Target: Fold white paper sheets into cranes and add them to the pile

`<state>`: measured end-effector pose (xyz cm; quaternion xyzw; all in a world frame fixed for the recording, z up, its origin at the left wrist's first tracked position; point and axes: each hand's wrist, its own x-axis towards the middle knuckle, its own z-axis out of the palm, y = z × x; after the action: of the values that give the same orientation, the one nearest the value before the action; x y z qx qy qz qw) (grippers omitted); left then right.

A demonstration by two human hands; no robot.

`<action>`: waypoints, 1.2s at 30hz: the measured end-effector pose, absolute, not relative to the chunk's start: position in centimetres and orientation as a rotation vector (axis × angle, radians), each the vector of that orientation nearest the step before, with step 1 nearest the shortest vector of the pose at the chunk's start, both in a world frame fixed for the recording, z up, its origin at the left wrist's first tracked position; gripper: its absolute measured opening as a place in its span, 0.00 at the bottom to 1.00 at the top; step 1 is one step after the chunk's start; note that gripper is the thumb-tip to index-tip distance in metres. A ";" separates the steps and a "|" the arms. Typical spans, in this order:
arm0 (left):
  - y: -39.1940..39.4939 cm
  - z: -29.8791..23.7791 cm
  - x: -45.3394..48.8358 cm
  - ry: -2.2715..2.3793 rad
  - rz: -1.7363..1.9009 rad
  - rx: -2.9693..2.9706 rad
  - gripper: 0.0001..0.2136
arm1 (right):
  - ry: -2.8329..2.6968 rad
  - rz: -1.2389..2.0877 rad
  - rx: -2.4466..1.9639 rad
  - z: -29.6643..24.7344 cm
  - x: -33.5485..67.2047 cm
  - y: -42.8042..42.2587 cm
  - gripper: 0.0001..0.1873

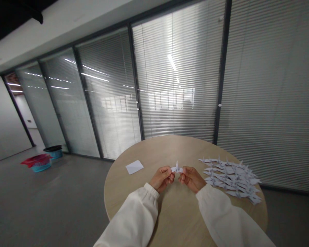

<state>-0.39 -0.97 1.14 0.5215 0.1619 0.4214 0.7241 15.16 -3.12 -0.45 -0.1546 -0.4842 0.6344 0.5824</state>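
Note:
A white folded paper crane (177,168) is held up over the middle of the table, its pointed centre standing upright. My left hand (162,178) pinches the wing on its left between thumb and fingers. On the opposite side my right hand (192,178) grips the other wing in the same way. To the right of my right hand lies a group of several white paper cranes (230,175), spread in close rows. Left of my left hand rests a small stack or sheet of white paper (134,167), flat on the wood.
The round wooden table (175,145) stands close to a glass partition with blinds (177,75). On the floor at the left are a blue bin with a red liner (39,163) and another blue bin with a black liner (54,152).

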 end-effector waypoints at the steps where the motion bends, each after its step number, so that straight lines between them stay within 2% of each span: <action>1: -0.9 1.0 -0.4 0.365 0.937 1.151 0.15 | -1.124 1.484 -0.354 -0.5 15.2 -3.0 0.12; 11: -0.2 0.4 -0.5 0.379 0.948 1.211 0.17 | -1.101 1.518 -0.264 -0.8 15.4 -2.7 0.11; 31: -0.4 0.6 -0.4 0.447 1.022 1.234 0.18 | -1.088 1.416 -0.374 -0.2 15.1 -3.1 0.13; 36: -0.7 1.0 -0.4 0.449 0.879 1.299 0.22 | -1.091 1.422 -0.400 0.1 15.0 -3.1 0.14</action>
<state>-0.36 -0.75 0.95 0.5799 0.2003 0.3922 0.6854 15.01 -3.06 0.09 -0.1729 -0.4719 0.6152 0.6074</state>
